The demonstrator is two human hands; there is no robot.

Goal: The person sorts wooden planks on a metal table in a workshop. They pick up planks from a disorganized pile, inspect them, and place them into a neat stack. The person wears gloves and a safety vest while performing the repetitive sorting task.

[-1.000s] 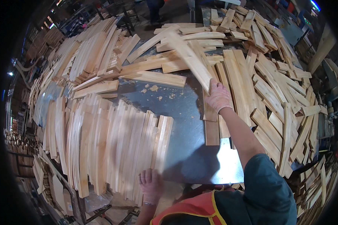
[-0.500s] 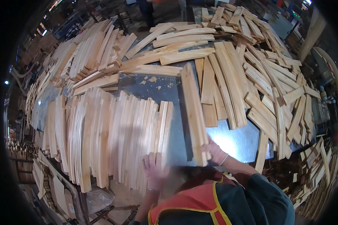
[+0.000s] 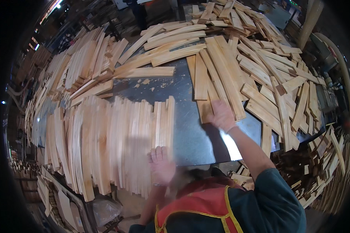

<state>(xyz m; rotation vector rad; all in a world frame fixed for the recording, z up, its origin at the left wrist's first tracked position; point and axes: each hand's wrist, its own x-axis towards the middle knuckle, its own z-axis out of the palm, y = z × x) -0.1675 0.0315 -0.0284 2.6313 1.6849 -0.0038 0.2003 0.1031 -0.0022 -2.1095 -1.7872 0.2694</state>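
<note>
- Moved since the earlier frame: right hand [image 3: 223, 115], from a carried plank to loose planks [image 3: 225, 77]; whether one is gripped cannot be told
- Left hand [image 3: 162, 167] is rested, fingers outstretched, against the plank row [image 3: 105, 143]
- Many planks are already aligned on the metal table [image 3: 190, 143]; many are left scattered at right

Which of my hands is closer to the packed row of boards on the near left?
Left. Your left hand is at the right end of the row of boards; your right hand is farther right, across a gap, by loose boards.
</note>
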